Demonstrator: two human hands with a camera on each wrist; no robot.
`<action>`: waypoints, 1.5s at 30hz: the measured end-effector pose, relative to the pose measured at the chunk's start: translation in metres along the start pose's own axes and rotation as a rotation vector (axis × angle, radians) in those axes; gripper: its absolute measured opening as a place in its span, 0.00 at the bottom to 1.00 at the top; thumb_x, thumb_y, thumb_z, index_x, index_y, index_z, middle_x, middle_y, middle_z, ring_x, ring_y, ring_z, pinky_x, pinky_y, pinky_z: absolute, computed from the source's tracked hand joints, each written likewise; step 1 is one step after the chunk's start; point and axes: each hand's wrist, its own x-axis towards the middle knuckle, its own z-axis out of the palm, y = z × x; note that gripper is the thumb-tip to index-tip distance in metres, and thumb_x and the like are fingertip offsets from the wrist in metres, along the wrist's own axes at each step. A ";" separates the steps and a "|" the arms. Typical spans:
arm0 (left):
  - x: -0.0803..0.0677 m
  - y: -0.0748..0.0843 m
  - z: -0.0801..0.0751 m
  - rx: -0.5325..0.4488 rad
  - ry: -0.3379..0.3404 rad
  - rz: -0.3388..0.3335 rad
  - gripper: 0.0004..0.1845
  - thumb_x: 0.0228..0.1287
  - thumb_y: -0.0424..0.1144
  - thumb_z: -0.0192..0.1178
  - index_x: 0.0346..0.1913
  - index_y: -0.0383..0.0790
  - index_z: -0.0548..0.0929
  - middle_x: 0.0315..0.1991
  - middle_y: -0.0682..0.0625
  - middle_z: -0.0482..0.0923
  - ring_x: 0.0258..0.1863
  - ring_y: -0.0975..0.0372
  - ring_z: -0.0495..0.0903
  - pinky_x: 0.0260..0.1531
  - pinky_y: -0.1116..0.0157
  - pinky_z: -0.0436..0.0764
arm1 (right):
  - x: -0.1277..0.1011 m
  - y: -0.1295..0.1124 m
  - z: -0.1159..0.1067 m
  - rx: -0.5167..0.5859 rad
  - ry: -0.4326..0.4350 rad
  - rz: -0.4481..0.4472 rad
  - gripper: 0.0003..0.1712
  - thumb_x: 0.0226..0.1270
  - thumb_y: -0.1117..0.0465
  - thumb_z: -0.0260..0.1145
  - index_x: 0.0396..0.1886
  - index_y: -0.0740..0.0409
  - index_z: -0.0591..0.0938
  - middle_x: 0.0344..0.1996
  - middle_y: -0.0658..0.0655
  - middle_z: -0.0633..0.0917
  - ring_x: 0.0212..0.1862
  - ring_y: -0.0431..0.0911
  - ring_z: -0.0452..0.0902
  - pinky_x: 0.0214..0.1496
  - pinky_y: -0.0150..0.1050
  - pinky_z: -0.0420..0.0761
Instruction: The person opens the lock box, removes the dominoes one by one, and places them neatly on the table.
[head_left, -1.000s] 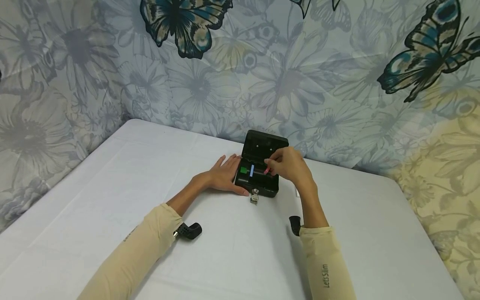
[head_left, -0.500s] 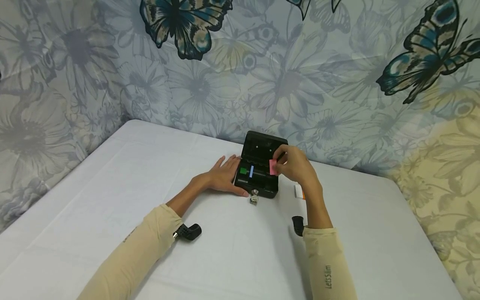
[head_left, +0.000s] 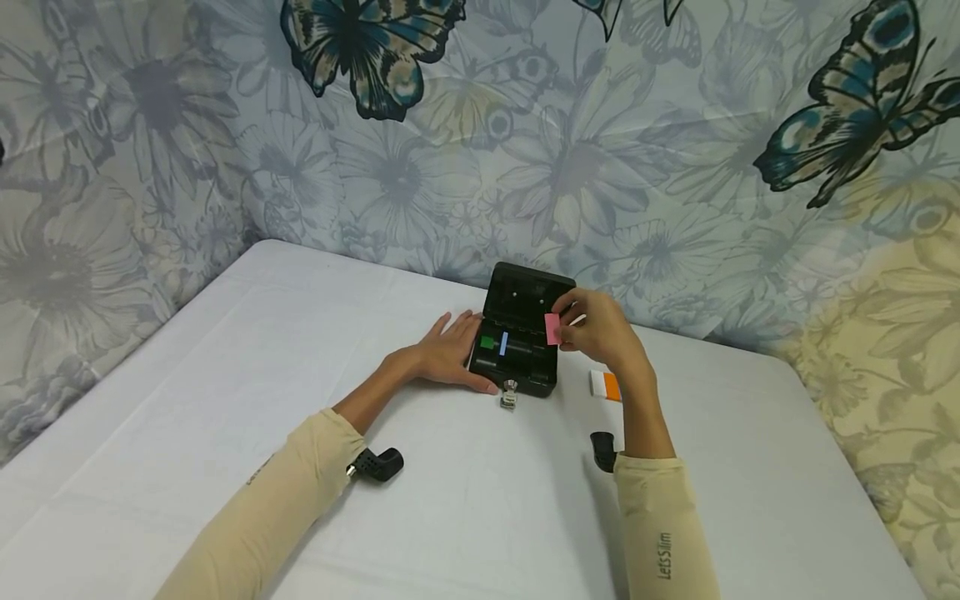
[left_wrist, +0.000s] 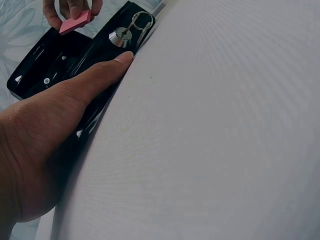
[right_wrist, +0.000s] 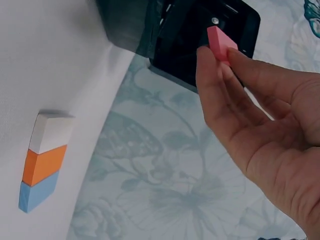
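Observation:
A black cash box (head_left: 534, 386) stands with its lid raised near the back edge of the white table. Inside it lie a green block (head_left: 487, 342) and a thin light-blue block (head_left: 503, 343). Keys on a ring (head_left: 508, 397) hang from the lock (left_wrist: 120, 36) at its front. My left hand (head_left: 446, 354) rests against the box's left side, fingers straight, thumb at the front corner. Above the box's right side my right hand (head_left: 596, 329) pinches a pink rectangular block (head_left: 552, 329) between thumb and fingers. In the right wrist view the pink block (right_wrist: 221, 45) is tilted, before the raised lid.
To the right of the box, white (right_wrist: 51, 132), orange (right_wrist: 44, 165) and blue (right_wrist: 38, 192) blocks lie in a row on the table, partly behind my right forearm in the head view. A flowered cloth wall (head_left: 420, 192) rises close behind the lid.
My right hand has lifted the pink block out of the box and moved it slightly right. The white and orange blocks have come into sight. My left hand stays put.

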 end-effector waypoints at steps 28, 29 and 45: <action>0.005 -0.004 0.007 0.002 -0.007 -0.006 0.70 0.54 0.72 0.68 0.86 0.42 0.37 0.88 0.45 0.36 0.88 0.53 0.31 0.85 0.46 0.28 | -0.018 0.012 -0.033 -0.120 0.050 0.019 0.18 0.69 0.71 0.64 0.58 0.67 0.83 0.49 0.69 0.85 0.48 0.60 0.89 0.45 0.38 0.79; 0.005 -0.004 0.007 0.004 -0.008 -0.009 0.70 0.54 0.72 0.68 0.86 0.43 0.37 0.88 0.45 0.36 0.88 0.53 0.31 0.85 0.46 0.28 | -0.019 0.013 -0.034 -0.112 0.055 0.022 0.18 0.69 0.71 0.64 0.58 0.67 0.83 0.49 0.70 0.86 0.48 0.60 0.89 0.45 0.36 0.79; -0.007 0.006 -0.009 0.027 -0.034 -0.014 0.68 0.58 0.71 0.66 0.85 0.39 0.37 0.88 0.43 0.36 0.88 0.51 0.33 0.85 0.47 0.31 | -0.020 0.013 -0.040 -0.082 0.105 0.050 0.18 0.71 0.71 0.66 0.59 0.68 0.83 0.49 0.70 0.85 0.49 0.59 0.90 0.41 0.32 0.79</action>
